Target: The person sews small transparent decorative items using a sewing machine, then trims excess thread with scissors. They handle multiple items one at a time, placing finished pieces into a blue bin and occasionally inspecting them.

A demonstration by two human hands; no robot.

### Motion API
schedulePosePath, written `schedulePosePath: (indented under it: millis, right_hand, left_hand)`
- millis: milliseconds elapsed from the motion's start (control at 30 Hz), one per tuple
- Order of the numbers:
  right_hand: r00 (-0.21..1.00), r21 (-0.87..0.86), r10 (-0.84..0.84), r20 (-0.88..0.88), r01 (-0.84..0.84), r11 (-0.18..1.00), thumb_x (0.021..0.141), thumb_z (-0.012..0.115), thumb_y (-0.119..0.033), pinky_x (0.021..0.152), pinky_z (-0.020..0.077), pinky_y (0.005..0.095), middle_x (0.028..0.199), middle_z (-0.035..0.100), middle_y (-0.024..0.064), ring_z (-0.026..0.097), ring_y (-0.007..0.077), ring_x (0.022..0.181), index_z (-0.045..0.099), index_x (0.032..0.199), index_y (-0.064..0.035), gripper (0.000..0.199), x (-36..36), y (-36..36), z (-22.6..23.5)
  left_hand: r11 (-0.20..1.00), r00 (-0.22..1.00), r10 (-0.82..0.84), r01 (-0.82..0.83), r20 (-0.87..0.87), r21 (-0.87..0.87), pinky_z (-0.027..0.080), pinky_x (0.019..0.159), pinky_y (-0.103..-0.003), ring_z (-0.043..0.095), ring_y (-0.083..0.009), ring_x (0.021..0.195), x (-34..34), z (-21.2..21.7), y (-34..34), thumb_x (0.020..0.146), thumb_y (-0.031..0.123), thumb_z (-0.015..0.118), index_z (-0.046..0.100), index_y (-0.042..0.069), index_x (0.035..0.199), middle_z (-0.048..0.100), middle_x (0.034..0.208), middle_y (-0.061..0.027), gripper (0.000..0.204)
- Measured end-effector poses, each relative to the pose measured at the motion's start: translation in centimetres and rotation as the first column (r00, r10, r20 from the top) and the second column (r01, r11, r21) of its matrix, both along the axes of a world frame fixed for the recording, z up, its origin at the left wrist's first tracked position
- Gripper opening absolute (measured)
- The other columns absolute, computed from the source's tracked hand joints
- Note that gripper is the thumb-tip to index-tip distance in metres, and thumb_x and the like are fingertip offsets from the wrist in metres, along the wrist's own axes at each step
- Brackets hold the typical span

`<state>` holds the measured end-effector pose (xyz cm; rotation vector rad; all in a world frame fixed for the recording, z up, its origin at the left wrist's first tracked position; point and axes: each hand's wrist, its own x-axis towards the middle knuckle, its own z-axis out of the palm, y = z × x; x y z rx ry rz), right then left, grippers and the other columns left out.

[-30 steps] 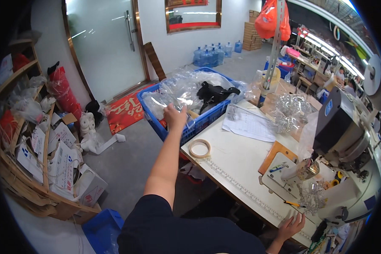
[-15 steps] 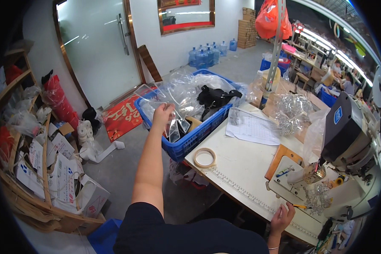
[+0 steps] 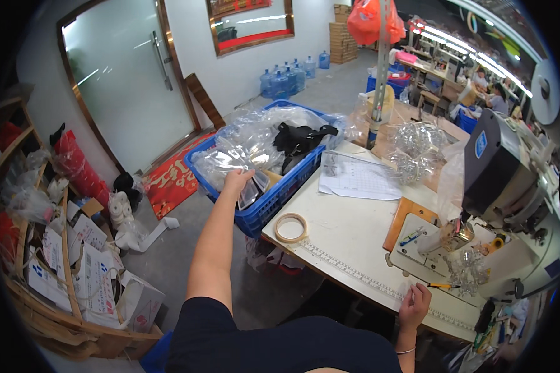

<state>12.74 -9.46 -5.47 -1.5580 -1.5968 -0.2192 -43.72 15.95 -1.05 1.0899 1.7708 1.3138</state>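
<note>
Clear plastic bag (image 3: 246, 163) — transparent, crinkled, glossy with reflections — lies at the near-left corner of the blue crate (image 3: 274, 202), gripped at its lower edge by the left hand (image 3: 236, 182). Below the fingers a small flat packet (image 3: 250, 194) with a dark content hangs tilted against the crate's inner wall. The crate is a rectangular blue plastic basket with slotted sides, standing just beside the table's left edge, heaped with more clear bags; a black item (image 3: 298, 138) lies on top toward the far side.
</note>
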Motion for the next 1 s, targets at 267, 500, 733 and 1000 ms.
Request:
schedulePosePath:
  millis: [267, 500, 733, 1000]
  right_hand:
    - [0.999, -0.015, 0.023, 0.046, -0.023, 1.000, 0.075, 0.064, 0.001, 0.074, 0.0475, 0.0372, 0.091, 0.062, 0.0116, 0.059, 0.0295, 0.084, 0.064, 0.090, -0.0030, 0.016, 0.1, 0.0, 0.3]
    - [0.997, -0.051, 0.056, 0.061, -0.053, 0.997, 0.076, 0.064, -0.003, 0.073, 0.0463, 0.0371, 0.087, 0.062, 0.0100, 0.059, 0.0283, 0.082, 0.064, 0.088, -0.0038, 0.011, 0.1, -0.2, 0.3]
    - [0.996, -0.027, 0.043, 0.082, -0.041, 0.999, 0.076, 0.065, -0.003, 0.072, 0.0459, 0.0373, 0.083, 0.062, 0.0097, 0.059, 0.0281, 0.081, 0.064, 0.086, -0.0043, 0.010, -0.1, 0.0, 0.2]
    - [0.992, -0.047, -0.002, 0.122, 0.008, 0.999, 0.074, 0.066, -0.003, 0.071, 0.0452, 0.0375, 0.080, 0.060, 0.0090, 0.056, 0.0282, 0.078, 0.062, 0.083, -0.0037, 0.010, -0.4, 0.1, 0.9]
  left_hand:
    - [0.855, 0.911, -0.393, 0.311, 0.124, 0.416, 0.052, 0.068, -0.027, 0.062, -0.0142, 0.074, 10.2, 11.3, -4.4, 0.085, 0.017, 0.066, 0.061, 0.002, 0.096, 0.064, 0.088, -0.0070, 0.019]
    - [0.598, 0.592, -0.800, 0.773, 0.102, 0.212, 0.054, 0.064, -0.028, 0.066, -0.0165, 0.071, 22.6, 5.5, -1.7, 0.082, 0.024, 0.071, 0.063, -0.001, 0.099, 0.066, 0.083, -0.0111, 0.032]
    - [0.732, 0.520, -0.482, 0.681, -0.705, 0.001, 0.044, 0.090, -0.042, 0.058, -0.0271, 0.104, 29.0, -0.3, -2.3, 0.074, 0.029, 0.075, 0.062, 0.004, 0.104, 0.063, 0.108, -0.0124, 0.041]
    - [0.668, 0.705, 0.198, 0.411, -0.681, 0.620, 0.041, 0.093, -0.041, 0.054, -0.0331, 0.107, 22.7, -2.5, -11.7, 0.074, 0.013, 0.071, 0.065, 0.008, 0.095, 0.063, 0.104, -0.0096, 0.023]
